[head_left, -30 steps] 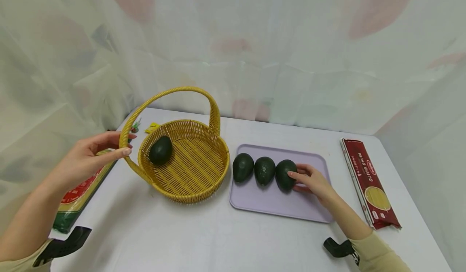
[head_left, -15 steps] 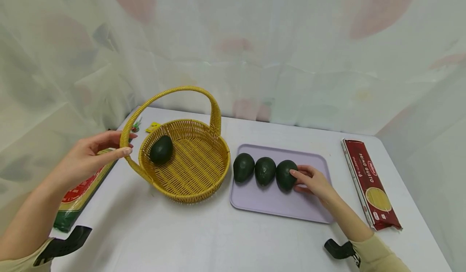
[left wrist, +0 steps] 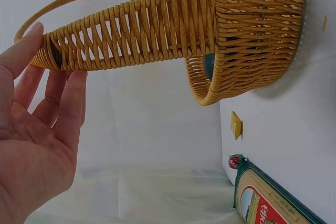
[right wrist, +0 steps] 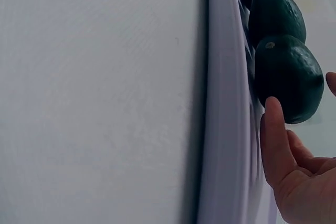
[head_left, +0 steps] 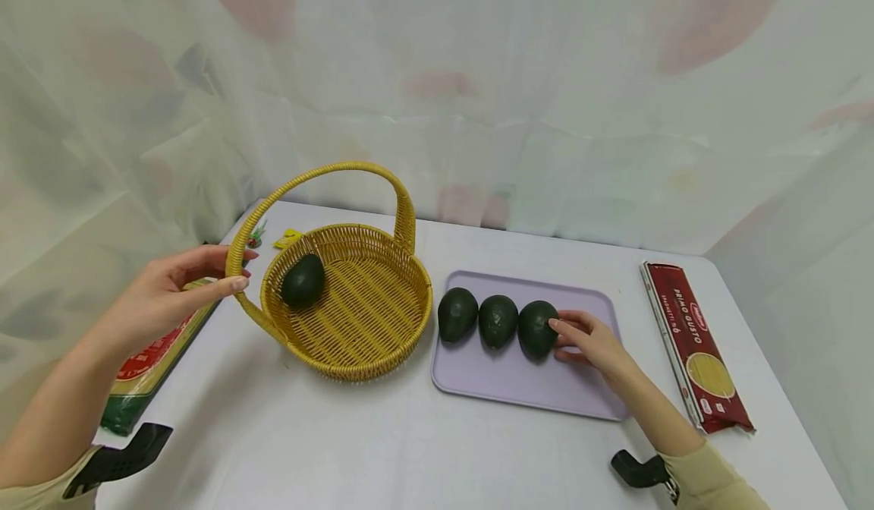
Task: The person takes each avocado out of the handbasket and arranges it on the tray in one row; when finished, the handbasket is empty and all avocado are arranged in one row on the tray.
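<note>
At the left, a yellow wicker basket [head_left: 351, 369] with a tall arched handle stands on the table. A dark green avocado [head_left: 303, 282] lies inside it by the left wall. My left hand [head_left: 174, 290] pinches the handle between thumb and fingers, as the left wrist view also shows. On a lilac tray [head_left: 478, 382] a row of three avocados [head_left: 498, 321] lies side by side. My right hand [head_left: 590, 341] is beside the rightmost avocado [right wrist: 289, 80]. Its fingers are spread and nearly straight; one fingertip overlaps the fruit, another stands slightly apart from it.
A red spaghetti pack [head_left: 696, 343] lies right of the tray. Behind the left forearm is a green and red food bag [head_left: 146, 366]. A small yellow packet [head_left: 287, 238] and a small red-and-green item [head_left: 256, 237] lie behind the basket. A curtain hangs behind the table.
My right hand's fingertips have slid slightly rightward off the rightmost avocado, which stays in place. The left hand and the basket look unchanged.
</note>
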Demonstrator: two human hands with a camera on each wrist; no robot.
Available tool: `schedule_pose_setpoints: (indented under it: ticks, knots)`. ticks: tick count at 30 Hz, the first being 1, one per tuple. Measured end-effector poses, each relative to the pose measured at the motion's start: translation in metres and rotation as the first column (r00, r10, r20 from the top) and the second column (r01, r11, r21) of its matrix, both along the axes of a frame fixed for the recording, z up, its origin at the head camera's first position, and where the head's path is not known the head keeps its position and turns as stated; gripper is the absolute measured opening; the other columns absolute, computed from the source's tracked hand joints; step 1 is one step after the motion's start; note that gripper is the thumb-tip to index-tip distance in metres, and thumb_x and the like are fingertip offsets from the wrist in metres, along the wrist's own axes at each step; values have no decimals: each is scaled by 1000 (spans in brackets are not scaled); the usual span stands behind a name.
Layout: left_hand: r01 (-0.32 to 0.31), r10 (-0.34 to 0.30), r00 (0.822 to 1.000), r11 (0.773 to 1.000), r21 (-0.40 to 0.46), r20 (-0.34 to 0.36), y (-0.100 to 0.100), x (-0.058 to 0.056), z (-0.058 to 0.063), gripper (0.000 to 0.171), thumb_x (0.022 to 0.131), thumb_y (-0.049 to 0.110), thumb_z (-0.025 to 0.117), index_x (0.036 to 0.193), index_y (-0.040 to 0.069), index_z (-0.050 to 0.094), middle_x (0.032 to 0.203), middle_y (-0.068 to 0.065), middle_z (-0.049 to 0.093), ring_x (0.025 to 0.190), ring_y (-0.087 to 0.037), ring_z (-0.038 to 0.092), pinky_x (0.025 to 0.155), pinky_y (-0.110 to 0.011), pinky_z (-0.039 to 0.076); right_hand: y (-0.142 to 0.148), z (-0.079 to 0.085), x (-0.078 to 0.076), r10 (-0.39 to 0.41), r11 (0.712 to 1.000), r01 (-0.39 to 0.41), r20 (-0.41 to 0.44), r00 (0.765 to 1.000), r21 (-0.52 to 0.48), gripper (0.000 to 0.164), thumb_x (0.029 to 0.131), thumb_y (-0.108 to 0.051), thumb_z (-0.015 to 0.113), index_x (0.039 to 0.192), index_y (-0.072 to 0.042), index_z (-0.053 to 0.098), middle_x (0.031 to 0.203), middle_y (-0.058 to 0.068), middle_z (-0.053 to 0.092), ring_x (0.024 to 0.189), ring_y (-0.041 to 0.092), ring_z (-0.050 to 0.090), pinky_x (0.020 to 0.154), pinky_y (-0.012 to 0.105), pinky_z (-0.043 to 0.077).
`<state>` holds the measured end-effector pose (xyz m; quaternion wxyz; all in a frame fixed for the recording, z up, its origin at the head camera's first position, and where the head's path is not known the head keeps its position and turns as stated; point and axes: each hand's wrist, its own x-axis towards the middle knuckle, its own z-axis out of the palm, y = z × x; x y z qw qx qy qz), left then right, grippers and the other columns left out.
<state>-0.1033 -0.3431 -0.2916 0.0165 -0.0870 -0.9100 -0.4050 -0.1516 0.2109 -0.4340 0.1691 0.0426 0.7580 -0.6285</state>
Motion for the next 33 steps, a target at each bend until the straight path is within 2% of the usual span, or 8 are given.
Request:
schedule_pose_setpoints:
  ticks: [4,9,15,17,21,27,33]
  knots:
    - [5,-5,1000,1000,7,-1,0,0,0,26,95,19,65,121,16,66,122,9,62,104,-4,55,77,-14,48,0,6,0,-11,998,13,-36,999,60,65,93,-33,66,140,3,41,122,12,54,91,12,64,79,32,56]
    - [10,-10,1000,1000,12,-4,0,0,0,26,95,18,65,121,16,66,122,8,62,104,-5,56,77,-14,49,0,17,1,14,984,17,-169,986,180,58,94,-30,66,138,2,47,130,23,53,99,19,63,77,32,56]
    - [5,-5,1000,1000,3,0,1,1,1,26,95,19,65,121,16,65,120,9,63,103,-5,55,77,-15,48,-1,29,1,29,969,47,-303,953,242,50,93,-30,68,132,-1,55,131,20,56,101,10,60,76,32,57]
    - [1,-1,1000,1000,-1,2,1,1,1,27,95,20,66,121,17,65,119,9,63,103,-6,55,76,-15,48,-4,33,0,40,967,47,-334,942,249,47,93,-29,68,129,-1,58,129,19,57,101,13,60,76,32,57]
    - [-7,7,1000,1000,-9,5,1,1,1,28,95,21,66,122,17,65,116,9,63,102,-6,55,76,-15,49,-11,38,-4,63,971,27,-366,929,236,42,93,-25,68,125,0,60,125,19,59,103,21,60,75,29,57]
    - [-12,12,1000,1000,-13,7,0,2,0,28,95,22,66,122,18,65,116,9,63,103,-6,55,76,-15,48,-27,41,-9,94,975,-6,-390,916,223,36,92,-18,69,122,1,62,121,24,61,96,19,65,73,27,56]
    - [-18,18,1000,1000,1,21,0,2,-2,29,95,23,66,124,19,64,119,8,63,105,-7,54,77,-15,48,-47,45,-14,117,981,-47,-378,918,190,36,91,-17,69,123,-2,62,118,24,62,89,32,68,74,26,55]
